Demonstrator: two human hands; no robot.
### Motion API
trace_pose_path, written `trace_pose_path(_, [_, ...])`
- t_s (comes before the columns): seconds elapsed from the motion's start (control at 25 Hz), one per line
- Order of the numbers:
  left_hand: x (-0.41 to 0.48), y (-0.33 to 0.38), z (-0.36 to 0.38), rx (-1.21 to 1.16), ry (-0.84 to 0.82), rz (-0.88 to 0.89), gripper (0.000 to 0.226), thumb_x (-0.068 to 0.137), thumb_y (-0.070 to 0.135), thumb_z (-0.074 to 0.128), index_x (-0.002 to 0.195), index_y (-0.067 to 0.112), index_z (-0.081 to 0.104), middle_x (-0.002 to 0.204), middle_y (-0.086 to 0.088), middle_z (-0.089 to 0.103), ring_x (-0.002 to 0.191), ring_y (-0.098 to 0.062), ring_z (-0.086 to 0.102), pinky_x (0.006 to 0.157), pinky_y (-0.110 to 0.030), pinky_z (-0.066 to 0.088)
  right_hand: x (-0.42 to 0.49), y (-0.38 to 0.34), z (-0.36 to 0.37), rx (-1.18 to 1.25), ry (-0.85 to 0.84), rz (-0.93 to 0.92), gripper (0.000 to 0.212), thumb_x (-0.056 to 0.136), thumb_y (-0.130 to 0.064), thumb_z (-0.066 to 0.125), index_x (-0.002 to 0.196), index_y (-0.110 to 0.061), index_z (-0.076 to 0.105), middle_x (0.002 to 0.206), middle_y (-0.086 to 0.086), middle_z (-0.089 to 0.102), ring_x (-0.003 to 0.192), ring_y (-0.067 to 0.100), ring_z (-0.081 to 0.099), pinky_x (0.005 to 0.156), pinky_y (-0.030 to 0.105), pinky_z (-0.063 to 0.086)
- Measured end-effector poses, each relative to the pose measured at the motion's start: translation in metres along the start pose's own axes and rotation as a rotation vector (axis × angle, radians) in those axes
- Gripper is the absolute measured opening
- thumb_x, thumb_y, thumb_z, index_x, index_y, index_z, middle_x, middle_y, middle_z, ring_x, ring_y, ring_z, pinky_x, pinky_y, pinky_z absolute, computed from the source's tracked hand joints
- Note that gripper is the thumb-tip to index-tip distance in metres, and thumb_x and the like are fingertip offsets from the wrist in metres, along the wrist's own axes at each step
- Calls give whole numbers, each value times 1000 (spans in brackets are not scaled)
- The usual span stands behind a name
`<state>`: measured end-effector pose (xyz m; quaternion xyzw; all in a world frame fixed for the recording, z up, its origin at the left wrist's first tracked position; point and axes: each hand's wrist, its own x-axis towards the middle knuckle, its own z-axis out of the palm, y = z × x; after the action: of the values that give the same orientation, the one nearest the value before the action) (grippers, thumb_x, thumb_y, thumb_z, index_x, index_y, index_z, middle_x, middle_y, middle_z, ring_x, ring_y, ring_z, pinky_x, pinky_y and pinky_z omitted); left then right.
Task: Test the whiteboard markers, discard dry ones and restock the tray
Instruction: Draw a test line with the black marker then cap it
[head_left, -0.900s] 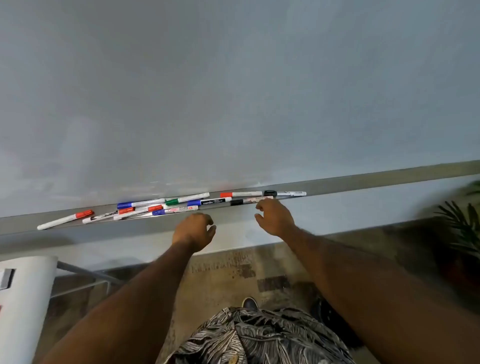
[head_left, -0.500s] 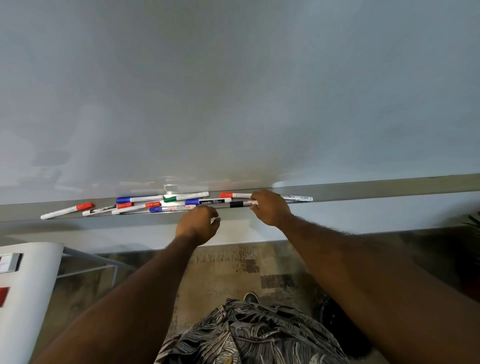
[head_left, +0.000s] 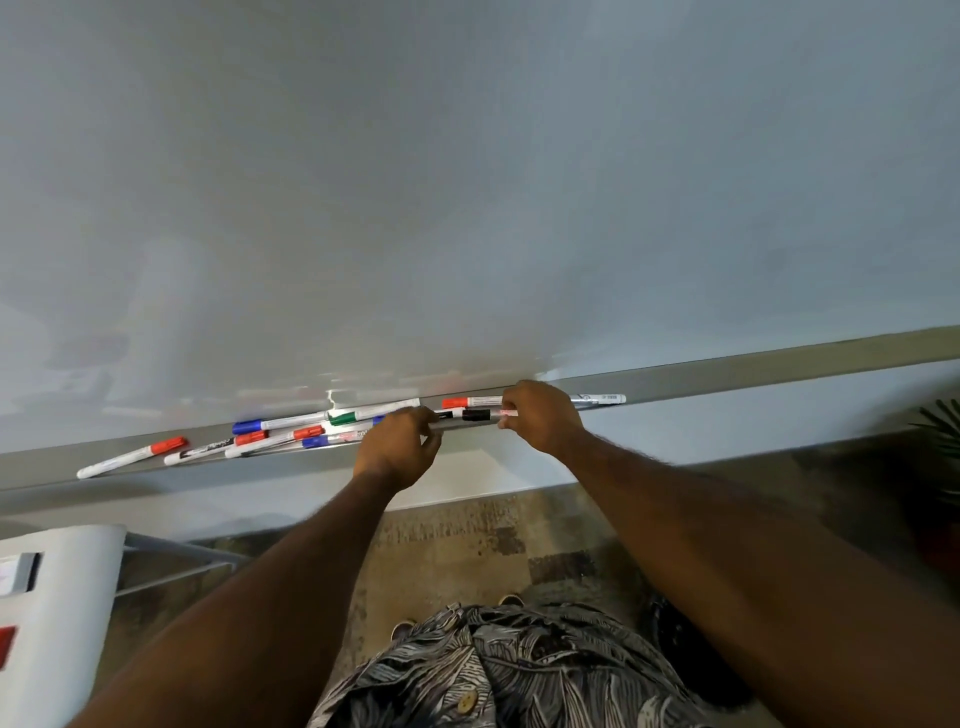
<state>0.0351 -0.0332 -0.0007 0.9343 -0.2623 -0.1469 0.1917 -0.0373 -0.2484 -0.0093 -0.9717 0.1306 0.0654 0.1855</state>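
A grey tray (head_left: 779, 371) runs along the foot of the whiteboard (head_left: 467, 182) and holds several markers. My right hand (head_left: 545, 418) pinches the barrel of a black-capped marker (head_left: 475, 414) just above the tray's front edge. My left hand (head_left: 400, 447) is at the tray right beside it, fingers curled over a blue-capped marker; whether it grips anything is hidden. A red-capped marker (head_left: 470, 401) lies behind the black one. A green-capped marker (head_left: 363, 414), a blue-capped one (head_left: 280, 423) and a lone red-capped one (head_left: 130, 457) lie further left.
A white marker barrel (head_left: 600, 399) sticks out on the tray to the right of my right hand. A white container (head_left: 57, 623) stands at the lower left beside a metal frame. Plant leaves (head_left: 940, 431) show at the right edge. Patterned floor lies below.
My right hand has taken hold of the black-capped marker and drawn it slightly forward. My left hand has risen from below the tray to its edge, close to the right hand.
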Motion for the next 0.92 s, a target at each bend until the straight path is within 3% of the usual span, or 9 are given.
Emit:
trace_pose_path(0.2, [6, 30, 4, -787, -82, -246, 32, 99, 33, 54, 115, 7, 63, 89, -7, 67, 71, -17, 61, 64, -28, 51, -18, -13, 0, 157, 149, 15, 28, 83, -39, 75, 99, -17, 72, 98, 0, 62, 90, 17, 56, 77, 33, 50])
trace_pose_path(0.28, [3, 38, 5, -914, -84, -234, 26, 101, 30, 51, 106, 11, 67, 90, -8, 69, 72, -17, 63, 67, -27, 54, -27, -19, 3, 236, 178, 35, 27, 82, -39, 77, 96, -17, 72, 96, -1, 62, 88, 14, 53, 75, 32, 48])
trace_pose_path(0.4, [-2, 34, 8, -976, -104, -196, 29, 102, 28, 50, 88, 14, 71, 82, -9, 71, 69, -15, 62, 69, -28, 55, -44, -25, 17, 339, 138, 54, 22, 86, -36, 73, 96, -17, 68, 95, -1, 64, 86, 14, 57, 78, 36, 53])
trace_pose_path(0.6, [-11, 23, 26, -931, -199, -138, 33, 101, 27, 52, 87, 6, 73, 71, -9, 65, 66, -17, 58, 70, -31, 55, -64, -40, 38, 508, 32, 73, 27, 100, -24, 55, 124, -13, 62, 116, 8, 70, 94, 19, 66, 89, 32, 55])
trace_pose_path(0.72, [-13, 21, 30, -897, -219, -94, 35, 101, 26, 52, 88, 3, 74, 72, -15, 67, 64, -17, 58, 68, -29, 55, -71, -45, 46, 576, 36, 110, 30, 101, -26, 53, 124, -11, 63, 121, 7, 69, 103, 18, 64, 94, 26, 50])
trace_pose_path(0.92, [-11, 29, 30, -807, -230, -26, 28, 101, 21, 51, 96, 6, 74, 83, -17, 71, 70, -17, 61, 71, -27, 57, -75, -36, 46, 657, 44, 171, 28, 102, -30, 51, 119, -15, 67, 115, 5, 71, 96, 14, 64, 92, 29, 53])
